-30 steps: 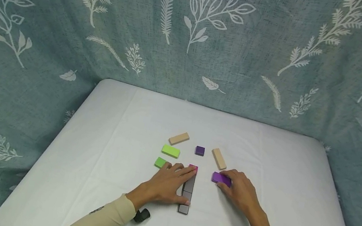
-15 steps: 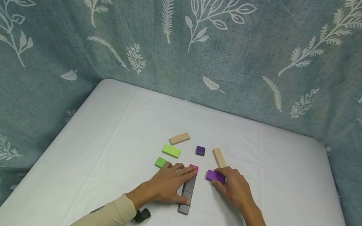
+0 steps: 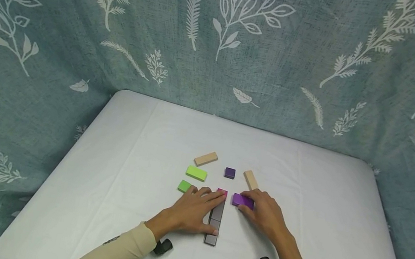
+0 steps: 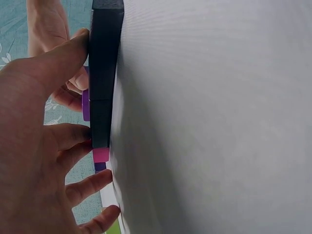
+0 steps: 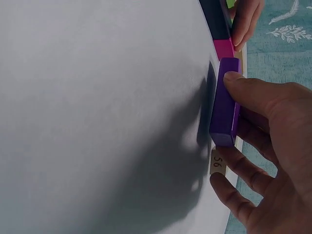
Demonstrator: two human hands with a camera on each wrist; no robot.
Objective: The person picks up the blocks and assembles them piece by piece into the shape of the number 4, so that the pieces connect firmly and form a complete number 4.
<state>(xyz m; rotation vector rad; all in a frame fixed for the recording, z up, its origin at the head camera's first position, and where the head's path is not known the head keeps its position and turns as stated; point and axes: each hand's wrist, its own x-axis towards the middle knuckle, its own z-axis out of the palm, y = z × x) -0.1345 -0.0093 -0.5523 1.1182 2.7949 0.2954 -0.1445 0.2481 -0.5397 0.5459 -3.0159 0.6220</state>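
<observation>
My right hand (image 3: 269,214) pinches a purple block (image 3: 241,201) between thumb and fingers. In the right wrist view the purple block is just above the cloth, its shadow beside it, one end close to a pink block (image 5: 224,48). A straight row of grey blocks (image 3: 217,212) runs away from me, with the pink block at its far end. Over this row my left hand (image 3: 191,210) lies spread, thumb on the near grey part and a fingertip on the pink end. Its other fingers reach down to the cloth in the left wrist view.
Beyond the row are a dark purple block (image 3: 230,173) and a wooden block (image 3: 206,158). Another wooden block (image 3: 250,179) lies partly behind my right hand. Left of the row are a lime block (image 3: 196,173) and a green one (image 3: 183,186). Curtains (image 3: 216,80) surround the white table (image 3: 147,137).
My right hand has moved left with the purple block, bringing it closer to the pink end of the row. The left hand stays where it was.
</observation>
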